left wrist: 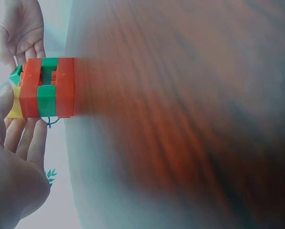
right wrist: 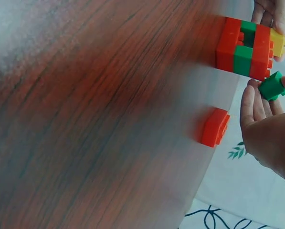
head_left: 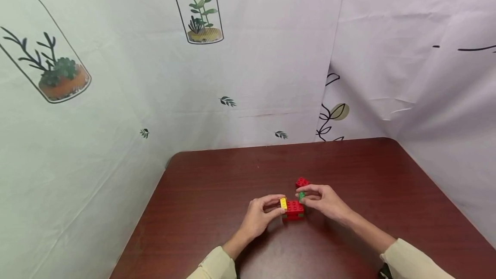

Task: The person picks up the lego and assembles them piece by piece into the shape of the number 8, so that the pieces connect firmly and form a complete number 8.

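A block stack point(head_left: 295, 208) stands on the table, with green blocks point(right wrist: 242, 60) between two red layers point(left wrist: 65, 88) and a gap between the greens. On the left end of its top lies a yellow block point(head_left: 283, 203). My left hand point(head_left: 256, 218) pinches that yellow block between thumb and fingers. My right hand point(head_left: 326, 203) pinches a small green block point(right wrist: 273, 86), tilted, close by the right end of the stack's studded top. Behind the right fingers, a loose red block point(head_left: 302, 182) lies apart from the stack, partly covered in the head view.
The dark red-brown wooden table point(head_left: 201, 193) has rounded far corners. White cloth point(head_left: 252, 68) printed with potted plants and leaves hangs right behind its far edge and along both sides.
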`<state>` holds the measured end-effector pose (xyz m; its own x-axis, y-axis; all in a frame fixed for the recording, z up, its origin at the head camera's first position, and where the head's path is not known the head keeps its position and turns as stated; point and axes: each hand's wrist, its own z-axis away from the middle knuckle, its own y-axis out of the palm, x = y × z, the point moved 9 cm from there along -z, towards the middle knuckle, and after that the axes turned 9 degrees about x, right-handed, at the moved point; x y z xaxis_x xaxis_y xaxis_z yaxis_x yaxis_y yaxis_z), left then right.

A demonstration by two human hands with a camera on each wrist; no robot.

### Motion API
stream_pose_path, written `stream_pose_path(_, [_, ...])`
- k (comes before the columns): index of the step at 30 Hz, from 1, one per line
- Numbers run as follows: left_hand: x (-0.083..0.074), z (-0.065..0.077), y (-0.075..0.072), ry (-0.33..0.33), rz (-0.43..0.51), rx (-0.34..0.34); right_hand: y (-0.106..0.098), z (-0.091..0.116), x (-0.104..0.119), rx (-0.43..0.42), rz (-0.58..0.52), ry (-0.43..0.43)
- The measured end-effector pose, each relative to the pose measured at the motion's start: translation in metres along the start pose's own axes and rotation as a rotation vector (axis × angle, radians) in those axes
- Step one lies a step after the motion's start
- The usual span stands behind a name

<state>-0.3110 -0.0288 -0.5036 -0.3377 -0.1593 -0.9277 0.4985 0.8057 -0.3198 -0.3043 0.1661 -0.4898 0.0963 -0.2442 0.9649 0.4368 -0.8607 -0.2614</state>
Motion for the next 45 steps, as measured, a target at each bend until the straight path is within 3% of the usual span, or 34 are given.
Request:
stream_pose_path(21, [0.001, 0.000, -0.002, -0.007, -0.020, -0.007, 0.009, 0.004, 0.010, 0.061, 0.090, -0.116])
stream_pose_path(30, [0.003, 0.001, -0.002, -0.011, -0.026, -0.003, 0.010, 0.005, 0.013, 0.014, 0.181, -0.168])
stream_pose_path(38, [0.004, 0.001, 0.000, -0.007, -0.026, 0.003, 0.013, 0.008, 0.014, 0.006, 0.352, -0.207])
stream_pose_path(45, [0.003, 0.001, -0.001, 0.007, -0.028, 0.006, 0.014, 0.013, 0.012, -0.035, 0.394, -0.227])
